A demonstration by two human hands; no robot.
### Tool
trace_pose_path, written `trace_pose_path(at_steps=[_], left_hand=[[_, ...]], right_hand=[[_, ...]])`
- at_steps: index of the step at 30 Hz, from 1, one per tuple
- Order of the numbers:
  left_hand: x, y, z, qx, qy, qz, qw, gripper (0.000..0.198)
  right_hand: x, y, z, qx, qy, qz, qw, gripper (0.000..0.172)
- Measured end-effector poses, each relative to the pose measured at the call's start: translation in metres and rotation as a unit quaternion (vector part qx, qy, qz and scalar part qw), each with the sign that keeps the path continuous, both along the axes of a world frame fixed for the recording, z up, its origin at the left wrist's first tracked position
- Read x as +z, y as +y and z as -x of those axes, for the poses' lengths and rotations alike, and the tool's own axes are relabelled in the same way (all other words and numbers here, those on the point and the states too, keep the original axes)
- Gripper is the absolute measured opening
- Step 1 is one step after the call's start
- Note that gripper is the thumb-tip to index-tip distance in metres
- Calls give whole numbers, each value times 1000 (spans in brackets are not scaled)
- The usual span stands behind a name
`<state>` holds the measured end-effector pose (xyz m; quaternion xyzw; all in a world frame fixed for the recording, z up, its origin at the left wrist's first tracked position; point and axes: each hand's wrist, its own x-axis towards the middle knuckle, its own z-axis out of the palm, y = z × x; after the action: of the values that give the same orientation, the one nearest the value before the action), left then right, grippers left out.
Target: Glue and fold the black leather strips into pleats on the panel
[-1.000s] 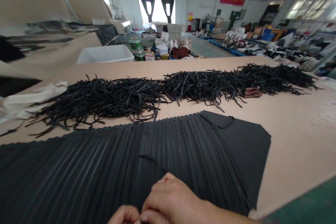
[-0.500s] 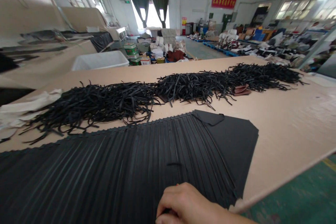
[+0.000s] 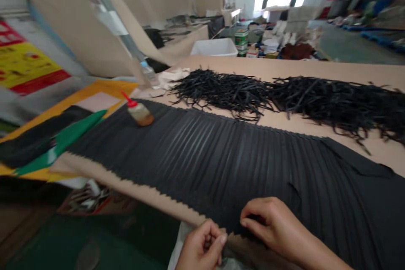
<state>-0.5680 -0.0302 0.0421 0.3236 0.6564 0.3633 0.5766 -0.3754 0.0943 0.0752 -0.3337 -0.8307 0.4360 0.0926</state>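
A row of overlapping black strips (image 3: 190,147) with jagged ends lies across the table in front of me. My right hand (image 3: 275,223) rests over its near edge, thumb and fingers curled together in a pinch; whatever is between them is hidden. Just left of it, my left hand (image 3: 202,247) is at the table's front edge with thumb and fingertips pressed together. Anything in that pinch is too small to make out. A thin loose black strip (image 3: 295,192) lies on the row, right of my right hand.
Heaps of narrow black strips (image 3: 221,90) lie behind the row. A bottle with a red nozzle (image 3: 141,113) stands on the row's left part. Farther left are a green sheet (image 3: 79,130) and a yellow surface (image 3: 110,86). A white bin (image 3: 213,47) stands beyond the table.
The view has swung left, bringing the bottle and green sheet into sight. My left hand has come into view beside my right hand, which stays closed near the row's front edge.
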Motion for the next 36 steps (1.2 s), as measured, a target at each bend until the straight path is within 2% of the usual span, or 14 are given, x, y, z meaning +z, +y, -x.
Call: trace_pose_path(at_steps=[4, 7, 15, 19, 25, 29, 32, 36], left_hand=[[-2, -5, 9, 62, -17, -25, 998, 41], [-7, -5, 18, 108, -40, -35, 993, 35], [-25, 1, 43, 187, -37, -69, 979, 26], [-29, -4, 61, 208, 6, -83, 974, 20], [-27, -13, 80, 159, 211, -122, 957, 17], [-23, -10, 87, 123, 320, -169, 924, 19], [-22, -6, 92, 59, 398, -195, 894, 28], [-21, 0, 98, -48, 484, -177, 856, 39]], right_hand=[[2, 10, 27, 49, -34, 62, 996, 20], [0, 20, 52, 69, -45, 70, 994, 23], [-9, 53, 122, 145, -34, -88, 985, 22], [-14, 65, 148, 161, -41, -128, 978, 18], [-16, 82, 166, 182, -48, -166, 968, 16], [-15, 90, 170, 194, -60, -184, 962, 16], [-15, 95, 172, 210, -64, -182, 959, 17], [-17, 98, 174, 220, -64, -176, 957, 16]])
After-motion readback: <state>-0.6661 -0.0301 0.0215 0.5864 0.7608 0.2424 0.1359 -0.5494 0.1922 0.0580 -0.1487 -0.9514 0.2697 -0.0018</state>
